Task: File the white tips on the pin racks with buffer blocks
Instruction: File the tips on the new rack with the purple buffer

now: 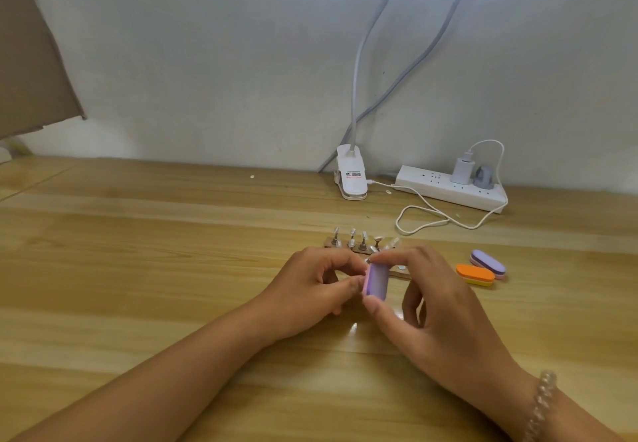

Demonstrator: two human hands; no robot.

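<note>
The purple buffer block point(376, 283) stands upright over the wooden table point(172, 269), gripped between thumb and fingers of the right hand point(438, 307); the left hand point(310, 289) brings curled fingertips to its left edge, whether pinching anything I cannot tell. Just beyond lies the pin rack point(348, 247) of white tips point(352, 233); to the right, an orange buffer block point(475, 274) touches a lilac buffer block point(488, 262).

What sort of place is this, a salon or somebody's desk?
Likely a home or workshop nail-craft desk: a plain wooden table, a clip-on lamp, a power strip, and spare buffer blocks beside a pin rack.
</note>
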